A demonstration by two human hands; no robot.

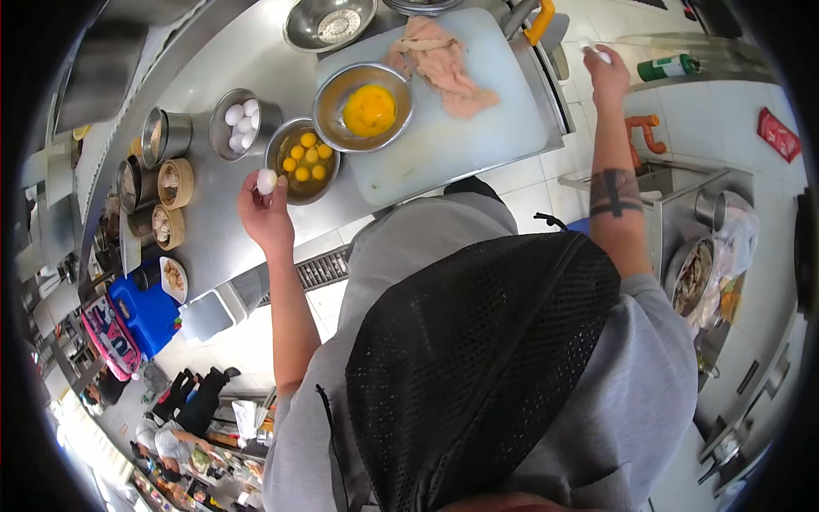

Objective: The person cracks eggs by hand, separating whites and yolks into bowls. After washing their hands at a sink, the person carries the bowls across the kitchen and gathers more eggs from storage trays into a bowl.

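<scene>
My left hand [266, 218] grips a white egg [267, 181] between thumb and fingers; whether its shell is whole I cannot tell. It is at the near-left rim of a metal bowl [334, 181] that holds several separate yolks [300, 154] in clear egg white. Behind this stands a larger metal bowl [328, 124] with a mass of orange yolk [369, 111]. Whole white eggs [249, 124] fill part of a metal pot [217, 136] on the left. Out to the right, away from the counter, my right hand [607, 75] is closed around white eggshell [603, 57].
A pale cutting board [512, 128] bears a crumpled pinkish cloth [439, 64]. A metal colander [328, 26] stands at the back. Bamboo steamers [175, 183] and a white dish [174, 279] line the counter's left end. Other people [171, 444] are at lower left.
</scene>
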